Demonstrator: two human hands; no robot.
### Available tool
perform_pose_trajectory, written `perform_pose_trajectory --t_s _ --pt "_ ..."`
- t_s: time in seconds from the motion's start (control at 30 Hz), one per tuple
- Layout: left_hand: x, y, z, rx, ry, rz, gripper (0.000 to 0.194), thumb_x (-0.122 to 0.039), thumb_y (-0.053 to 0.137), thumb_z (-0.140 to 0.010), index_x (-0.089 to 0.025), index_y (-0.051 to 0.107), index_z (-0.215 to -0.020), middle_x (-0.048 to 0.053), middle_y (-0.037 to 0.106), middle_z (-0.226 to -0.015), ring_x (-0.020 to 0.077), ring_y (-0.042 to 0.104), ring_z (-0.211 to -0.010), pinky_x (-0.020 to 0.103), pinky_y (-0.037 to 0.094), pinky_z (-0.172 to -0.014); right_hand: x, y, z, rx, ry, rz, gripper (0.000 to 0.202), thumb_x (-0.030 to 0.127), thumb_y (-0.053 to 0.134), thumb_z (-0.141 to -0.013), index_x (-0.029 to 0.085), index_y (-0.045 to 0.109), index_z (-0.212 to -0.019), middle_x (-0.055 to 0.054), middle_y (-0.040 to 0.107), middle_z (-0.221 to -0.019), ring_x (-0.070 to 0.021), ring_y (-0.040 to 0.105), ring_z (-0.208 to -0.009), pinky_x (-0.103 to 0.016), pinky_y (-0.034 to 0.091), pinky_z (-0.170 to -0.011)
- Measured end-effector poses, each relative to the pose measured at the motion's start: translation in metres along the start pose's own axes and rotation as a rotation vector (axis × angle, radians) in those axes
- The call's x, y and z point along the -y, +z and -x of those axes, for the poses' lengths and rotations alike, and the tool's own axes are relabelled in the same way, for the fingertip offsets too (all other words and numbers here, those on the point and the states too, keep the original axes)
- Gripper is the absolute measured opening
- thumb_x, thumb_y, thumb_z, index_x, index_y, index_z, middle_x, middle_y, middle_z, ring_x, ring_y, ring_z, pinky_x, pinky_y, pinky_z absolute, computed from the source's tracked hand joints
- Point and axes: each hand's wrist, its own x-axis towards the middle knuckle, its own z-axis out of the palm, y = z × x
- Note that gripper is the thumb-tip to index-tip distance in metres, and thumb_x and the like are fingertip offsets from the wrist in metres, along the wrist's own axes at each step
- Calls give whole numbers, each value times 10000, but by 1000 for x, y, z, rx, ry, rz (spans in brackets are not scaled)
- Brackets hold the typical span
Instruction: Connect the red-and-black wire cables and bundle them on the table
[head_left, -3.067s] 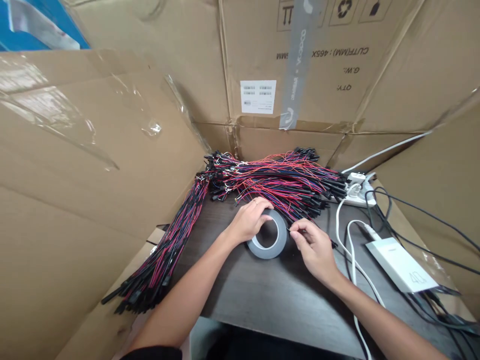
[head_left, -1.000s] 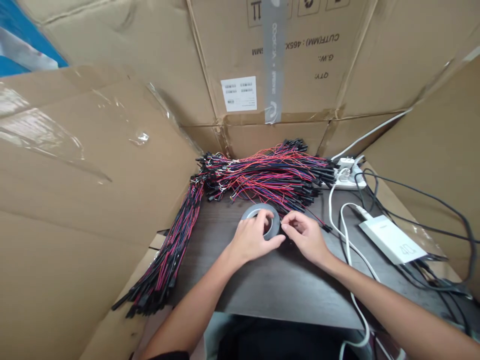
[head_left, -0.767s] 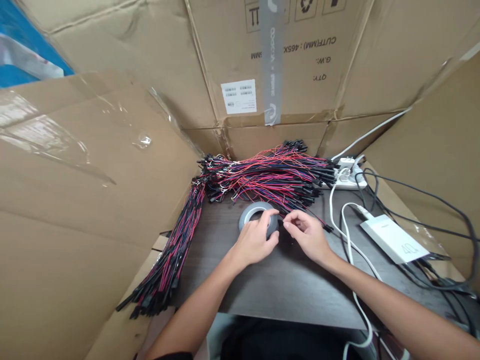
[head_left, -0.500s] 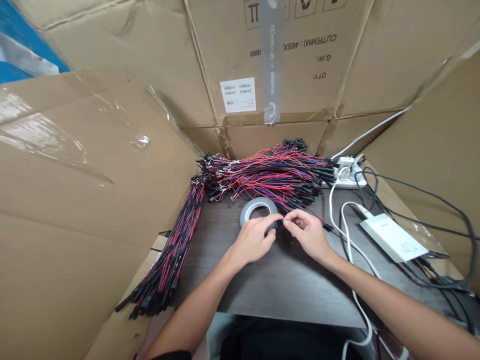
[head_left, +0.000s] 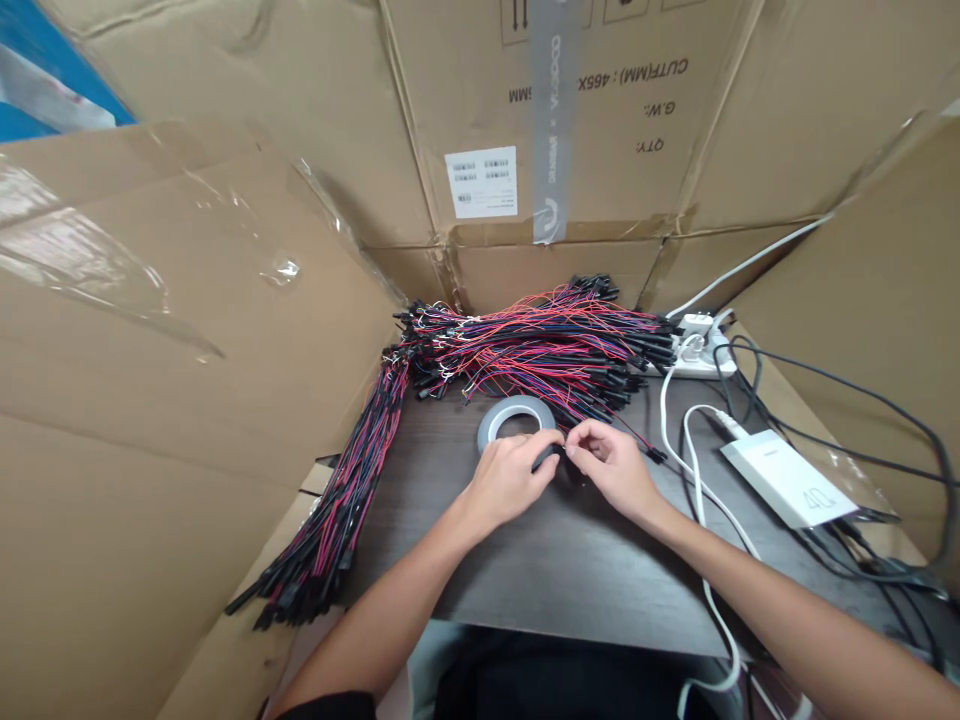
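My left hand [head_left: 514,477] and my right hand [head_left: 613,468] meet fingertip to fingertip near the middle of the dark table [head_left: 555,590]. Both are pinched closed on something small, too tiny to make out. A grey tape roll [head_left: 491,422] lies flat beside my left hand, partly covered by its fingers. Just beyond the hands, a thick pile of red, blue and black wires [head_left: 540,345] with black ends stretches across the back. One thin red wire with a black connector [head_left: 655,455] sticks out past my right hand.
Another wire bundle [head_left: 330,510] hangs over the left table edge. On the right are a white power adapter [head_left: 789,478], a white power strip [head_left: 701,362], white cables and looping black cables [head_left: 900,400]. Cardboard walls [head_left: 187,400] stand left, behind and right.
The view has shifted slightly. My left thumb has moved a little toward my right fingertips; both hands stay pinched together in nearly the same place.
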Motion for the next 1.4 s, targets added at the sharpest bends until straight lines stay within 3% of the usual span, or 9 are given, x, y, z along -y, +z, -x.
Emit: perform_pose_trajectory --t_s 0.17,0.4,0.7,0.93,1.3,1.4 --pt "1 1 1 34 -9 -86 271 -215 530 -896 -241 634 -1145 29 748 -918 203 710 -835 292 517 -735 -3 -1 0 22 15 117 84 271 573 -735 192 560 -757 18 556 -587 -125 501 -494 -247 389 -482" --pt "3 1 2 56 -2 -100 266 -212 537 -888 -232 637 -1134 35 750 -940 206 712 -858 297 525 -758 -4 -2 0 78 -24 196 174 233 565 -732 183 592 -897 11 606 -671 -119 522 -510 -239 400 -478" --pt "3 2 3 75 7 -80 315 -204 509 -888 -241 597 -1187 42 744 -1003 216 710 -930 313 531 -796 -7 1 0 63 -77 240 113 267 557 -792 188 638 -803 -5 625 -630 -145 541 -530 -258 414 -502" --pt "1 -1 3 78 -79 -79 340 -267 529 -884 -181 509 -1213 86 726 -1010 267 716 -882 349 520 -763 -7 0 0 68 -129 265 139 248 538 -797 197 608 -688 11 576 -550 -143 522 -492 -262 396 -507" --pt "3 -2 2 82 -49 -62 329 -255 525 -889 -182 507 -1210 90 713 -1053 260 704 -918 347 519 -786 -5 0 1 38 -186 327 128 225 538 -802 201 600 -692 17 565 -543 -137 496 -475 -262 396 -503" --pt "5 -1 3 89 19 -68 317 -233 493 -912 -198 519 -1226 78 704 -1053 232 688 -948 322 514 -808 -3 -1 2 10 -205 335 129 223 536 -814 202 601 -704 10 576 -563 -142 503 -486 -266 398 -502"
